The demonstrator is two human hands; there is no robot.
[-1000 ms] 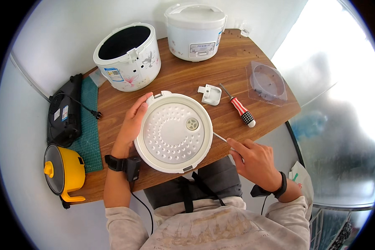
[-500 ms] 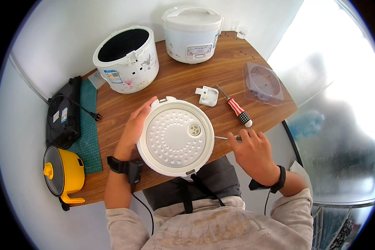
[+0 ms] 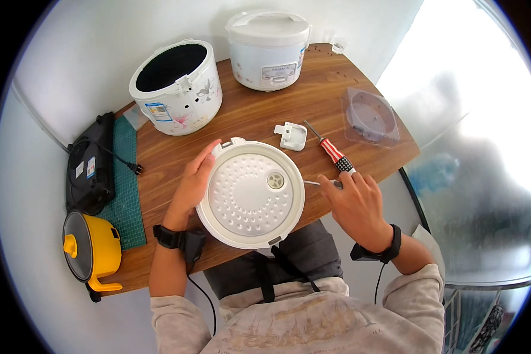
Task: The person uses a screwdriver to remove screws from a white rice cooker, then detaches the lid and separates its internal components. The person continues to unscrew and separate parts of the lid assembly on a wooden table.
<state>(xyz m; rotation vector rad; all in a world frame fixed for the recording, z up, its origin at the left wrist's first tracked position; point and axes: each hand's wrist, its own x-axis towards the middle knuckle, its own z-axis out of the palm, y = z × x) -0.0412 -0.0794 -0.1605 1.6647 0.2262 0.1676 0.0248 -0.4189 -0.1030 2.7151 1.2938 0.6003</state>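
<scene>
A round white rice cooker lid (image 3: 236, 194) lies with its dimpled inner side up at the table's front edge, a small round vent (image 3: 275, 181) at its right. My left hand (image 3: 196, 180) grips the lid's left rim, fingers along the upper left edge. In my right hand (image 3: 357, 203) is a thin screwdriver (image 3: 313, 183), mostly hidden by the fingers; its metal shaft reaches the lid's right rim. Beyond the lid lie a small white plastic part (image 3: 292, 137) and a screwdriver with a red-and-white striped handle (image 3: 331, 151).
At the back stand an open white rice cooker body (image 3: 203, 97) and a closed rice cooker (image 3: 265, 56). A clear plastic tray (image 3: 371, 118) lies at the right. On the left are a green cutting mat (image 3: 127, 194), a black corded device (image 3: 94, 159) and a yellow electric pot (image 3: 103, 245).
My right hand has shifted slightly up, with the screwdriver tilting at the lid's rim. The lid and my left hand have barely moved.
</scene>
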